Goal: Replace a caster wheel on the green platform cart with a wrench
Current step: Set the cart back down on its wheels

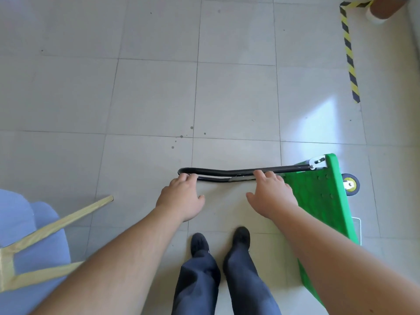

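1. Forearms of the person reach from the near edge toward the middle of the scene; below them stand dark trousers and black shoes (pixel 242 237) on the tiled floor (pixel 234 98), the largest surface in view.
2. Green platform cart (pixel 322 208): stands on its side edge at right, deck upright, running from near to far. Judged stiff and moderately heavy, and liable to tip or roll while balanced so.
3. Blue padded seat (pixel 27 223) with pale wooden frame, near left, well apart from the cart.
4. Black handle (pixel 227 172): a folding tube loop hinged at the cart's far corner and extending leftward. Rigid and smooth; judged the best place to take hold, though the hinge may swing.
5. Left hand (pixel 181 198): fingers laid over the handle's left end, curled on it.
6. Right hand (pixel 271 196): fingers laid over the handle beside the deck; a full grip cannot be confirmed.
7. Striped hazard tape (pixel 348 53), far right.
8. Caster wheel (pixel 350 184): black with yellow hub, exposed on the cart's right face. No wrench is visible.
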